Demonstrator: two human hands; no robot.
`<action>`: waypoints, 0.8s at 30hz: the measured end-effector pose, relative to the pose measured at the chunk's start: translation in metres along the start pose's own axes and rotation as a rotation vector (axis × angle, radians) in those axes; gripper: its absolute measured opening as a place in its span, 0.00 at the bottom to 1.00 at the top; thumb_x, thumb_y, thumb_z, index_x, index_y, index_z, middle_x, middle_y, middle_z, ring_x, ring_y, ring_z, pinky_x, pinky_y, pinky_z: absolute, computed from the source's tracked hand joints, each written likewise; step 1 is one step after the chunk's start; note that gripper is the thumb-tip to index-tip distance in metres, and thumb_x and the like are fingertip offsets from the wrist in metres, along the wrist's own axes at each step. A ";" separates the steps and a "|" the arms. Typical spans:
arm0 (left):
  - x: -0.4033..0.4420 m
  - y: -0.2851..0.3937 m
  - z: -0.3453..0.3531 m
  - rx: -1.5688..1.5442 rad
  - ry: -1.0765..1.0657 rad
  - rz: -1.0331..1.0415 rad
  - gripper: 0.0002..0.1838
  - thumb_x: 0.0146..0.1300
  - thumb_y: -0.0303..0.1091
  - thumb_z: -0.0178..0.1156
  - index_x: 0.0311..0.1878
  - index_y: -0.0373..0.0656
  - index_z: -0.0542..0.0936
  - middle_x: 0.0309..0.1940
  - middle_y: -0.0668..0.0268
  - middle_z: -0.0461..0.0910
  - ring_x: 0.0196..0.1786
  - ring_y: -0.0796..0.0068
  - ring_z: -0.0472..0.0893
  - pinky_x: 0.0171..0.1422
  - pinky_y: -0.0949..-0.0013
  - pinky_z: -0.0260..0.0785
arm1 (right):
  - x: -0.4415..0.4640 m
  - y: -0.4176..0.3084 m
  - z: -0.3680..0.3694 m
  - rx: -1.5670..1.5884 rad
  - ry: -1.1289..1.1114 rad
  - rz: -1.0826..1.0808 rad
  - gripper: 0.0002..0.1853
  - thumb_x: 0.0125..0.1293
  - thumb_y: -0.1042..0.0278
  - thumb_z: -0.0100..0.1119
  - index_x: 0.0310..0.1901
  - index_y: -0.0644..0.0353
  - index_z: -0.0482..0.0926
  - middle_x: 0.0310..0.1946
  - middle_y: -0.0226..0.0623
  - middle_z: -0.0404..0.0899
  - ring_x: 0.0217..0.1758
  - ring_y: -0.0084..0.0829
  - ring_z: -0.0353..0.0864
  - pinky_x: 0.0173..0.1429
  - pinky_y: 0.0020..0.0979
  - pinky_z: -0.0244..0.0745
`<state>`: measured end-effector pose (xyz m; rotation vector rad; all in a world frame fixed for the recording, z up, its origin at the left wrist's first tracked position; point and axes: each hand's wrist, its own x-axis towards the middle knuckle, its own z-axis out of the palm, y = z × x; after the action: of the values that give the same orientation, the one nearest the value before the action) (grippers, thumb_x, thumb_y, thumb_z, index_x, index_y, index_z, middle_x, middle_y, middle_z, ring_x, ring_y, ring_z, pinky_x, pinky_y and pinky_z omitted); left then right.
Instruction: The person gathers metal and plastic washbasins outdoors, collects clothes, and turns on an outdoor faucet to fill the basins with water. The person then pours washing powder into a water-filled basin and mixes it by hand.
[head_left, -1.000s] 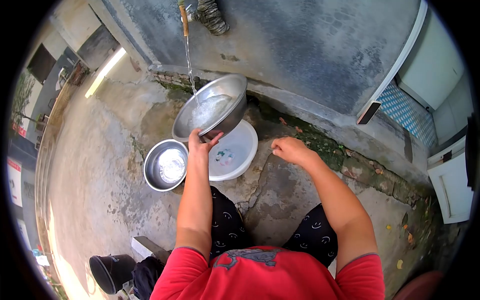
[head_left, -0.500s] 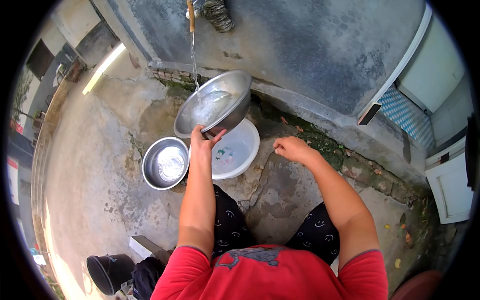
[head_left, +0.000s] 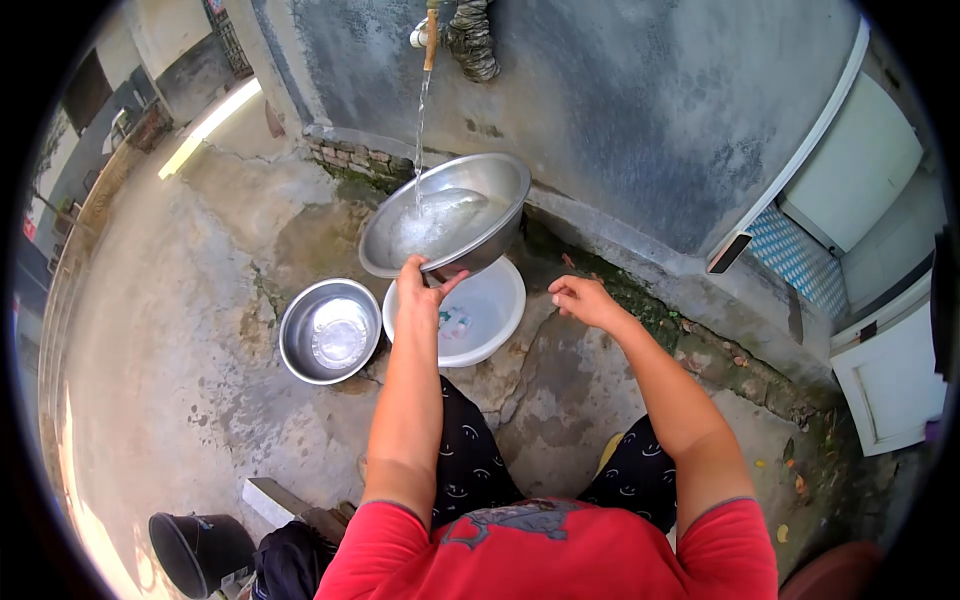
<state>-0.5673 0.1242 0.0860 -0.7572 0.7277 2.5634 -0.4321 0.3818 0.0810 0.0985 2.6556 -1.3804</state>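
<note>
My left hand (head_left: 424, 285) grips the near rim of a large metal basin (head_left: 470, 215), which is tilted and has water in it. A stream falls into the basin from a tap (head_left: 431, 40) on the wall. Beneath it, partly hidden, a white plastic basin (head_left: 490, 325) rests on the ground. A smaller metal basin (head_left: 333, 332) stands to its left. My right hand (head_left: 583, 300) hovers to the right of the basins, fingers curled together, with nothing visible in it.
A grey wall (head_left: 640, 120) rises ahead, with a mossy gutter along its foot. Near the doorway at the right, a phone-like object (head_left: 729, 253) leans on the wall. A black bucket (head_left: 203, 553) and a concrete block (head_left: 275, 502) are at the lower left.
The large basin and my left hand have shifted slightly right and the basin looks less steeply tilted. The view has turned a little. My right hand's fingers have loosened slightly.
</note>
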 end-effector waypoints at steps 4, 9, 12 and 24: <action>0.010 0.004 -0.014 0.065 -0.020 0.025 0.21 0.52 0.26 0.47 0.51 0.33 0.63 0.49 0.46 0.63 0.45 0.34 0.71 0.53 0.28 0.62 | 0.015 -0.040 0.009 0.508 0.107 0.183 0.30 0.62 0.51 0.55 0.60 0.61 0.62 0.57 0.42 0.67 0.54 0.37 0.72 0.46 0.40 0.74; 0.001 0.010 -0.025 0.089 -0.093 -0.033 0.23 0.52 0.26 0.46 0.53 0.35 0.60 0.53 0.45 0.60 0.46 0.35 0.71 0.48 0.32 0.68 | 0.060 -0.078 0.013 0.760 0.331 0.365 0.55 0.48 0.34 0.61 0.69 0.54 0.42 0.69 0.47 0.43 0.69 0.53 0.47 0.53 0.59 0.65; -0.004 0.011 -0.025 0.107 -0.138 -0.020 0.22 0.53 0.25 0.46 0.53 0.35 0.59 0.55 0.45 0.57 0.46 0.37 0.72 0.43 0.34 0.73 | 0.084 -0.098 0.018 0.769 0.342 0.394 0.52 0.48 0.38 0.62 0.69 0.47 0.43 0.67 0.49 0.47 0.67 0.52 0.51 0.50 0.61 0.65; -0.016 0.002 -0.009 0.053 -0.024 -0.040 0.28 0.61 0.31 0.47 0.62 0.33 0.52 0.61 0.45 0.51 0.62 0.38 0.59 0.56 0.31 0.64 | 0.110 -0.076 0.021 0.759 0.321 0.200 0.35 0.46 0.66 0.56 0.60 0.52 0.58 0.45 0.39 0.71 0.40 0.37 0.75 0.30 0.41 0.72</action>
<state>-0.5516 0.1148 0.0900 -0.7159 0.7627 2.5028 -0.5480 0.3200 0.1131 0.6897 2.0771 -2.3590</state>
